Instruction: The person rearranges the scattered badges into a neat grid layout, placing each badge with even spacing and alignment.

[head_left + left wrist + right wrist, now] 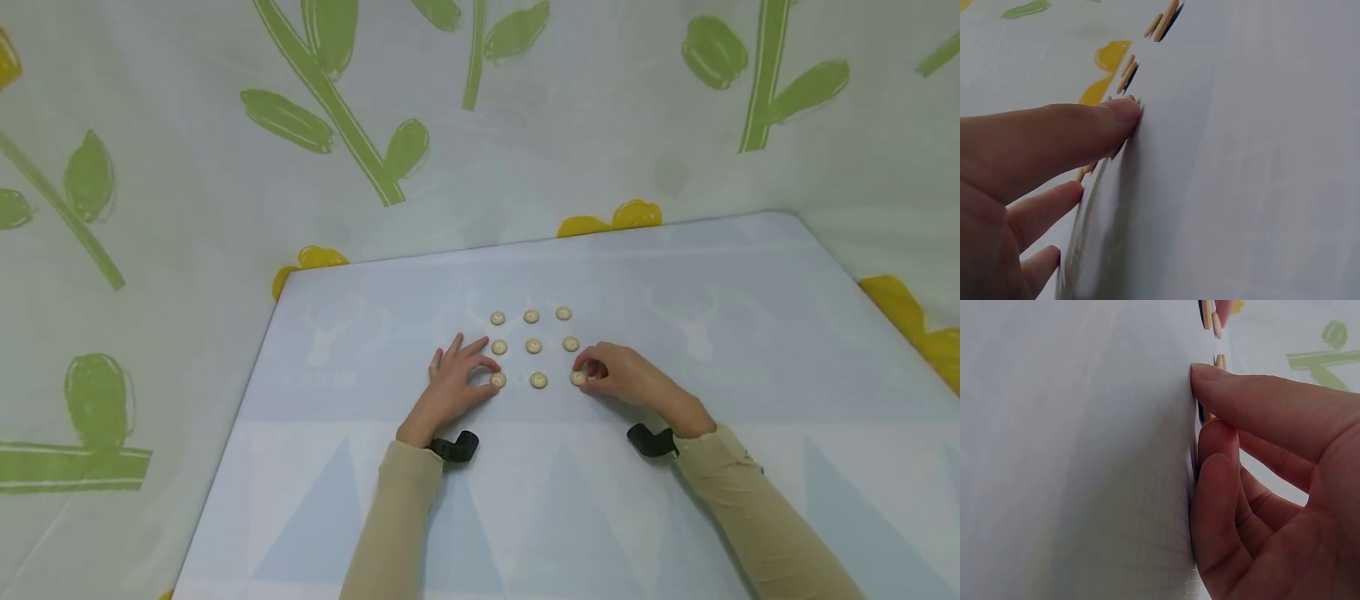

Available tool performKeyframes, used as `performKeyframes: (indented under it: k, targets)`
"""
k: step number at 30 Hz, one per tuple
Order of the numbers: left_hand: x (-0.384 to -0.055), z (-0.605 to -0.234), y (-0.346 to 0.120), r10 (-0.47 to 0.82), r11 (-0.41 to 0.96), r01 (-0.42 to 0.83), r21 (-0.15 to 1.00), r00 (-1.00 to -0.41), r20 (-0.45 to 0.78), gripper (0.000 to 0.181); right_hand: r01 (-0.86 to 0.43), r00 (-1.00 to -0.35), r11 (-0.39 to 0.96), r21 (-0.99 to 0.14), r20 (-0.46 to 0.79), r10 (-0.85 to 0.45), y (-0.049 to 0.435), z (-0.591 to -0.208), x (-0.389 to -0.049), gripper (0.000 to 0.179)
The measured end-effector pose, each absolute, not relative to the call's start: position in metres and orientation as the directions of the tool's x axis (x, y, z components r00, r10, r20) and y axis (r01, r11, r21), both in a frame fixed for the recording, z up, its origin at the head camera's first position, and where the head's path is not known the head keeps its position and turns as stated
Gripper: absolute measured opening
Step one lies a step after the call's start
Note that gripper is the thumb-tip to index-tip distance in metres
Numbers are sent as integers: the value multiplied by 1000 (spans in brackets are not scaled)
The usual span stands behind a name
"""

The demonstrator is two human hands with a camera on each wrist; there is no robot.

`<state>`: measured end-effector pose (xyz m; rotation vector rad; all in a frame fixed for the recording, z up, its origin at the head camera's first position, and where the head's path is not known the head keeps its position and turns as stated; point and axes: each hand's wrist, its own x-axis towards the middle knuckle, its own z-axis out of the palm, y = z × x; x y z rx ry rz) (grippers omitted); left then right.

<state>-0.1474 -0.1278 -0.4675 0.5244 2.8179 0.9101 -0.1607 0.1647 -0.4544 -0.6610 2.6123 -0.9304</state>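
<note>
Several small round wooden discs with dark marks on their faces lie in three rows on the table. My left hand [452,383] pinches the near-left disc [498,380] between thumb and index finger, its other fingers spread. On the opposite side, my right hand [633,377] holds the near-right disc [578,378] by thumb and fingertips, the other fingers curled under. Between the hands sits the near-middle disc [538,381], untouched. In the left wrist view the thumb [1085,128] hides most of the held disc. The right wrist view shows a disc's edge [1205,412] at the fingertips.
Beyond the hands are the middle-row disc [533,346] and far-row disc [531,317] with their neighbours. The pale blue-and-white table [555,517] has a straight far edge against a leaf-patterned cloth [187,208]. Black wrist bands [454,447] sit at both sleeves.
</note>
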Motion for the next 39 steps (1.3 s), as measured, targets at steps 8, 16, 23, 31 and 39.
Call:
performKeyframes:
  k: [8,16,23,31,39]
  targets:
    - [-148,-468,-129,349,739,274,615,-937,-1,21,-314,-849,669,-674,-115,-515,165,-453,-162,23]
    - [-153,-469,-131,330,712,248,657,-944,-1,25,-303,-847,683,-665,-141,-513,165,-450,-164,27]
    - [-156,-457,-141,250,660,100,744,-964,-92,39,-199,-877,749,-632,-225,-424,181,-435,-170,37]
    - [-175,-428,-177,187,870,129,476,-979,-76,54,-223,-949,877,-427,-110,-295,240,-394,-184,52]
    - [-194,-409,-224,90,952,52,301,-990,-113,65,-242,-957,958,-152,-123,-261,279,-372,-204,55]
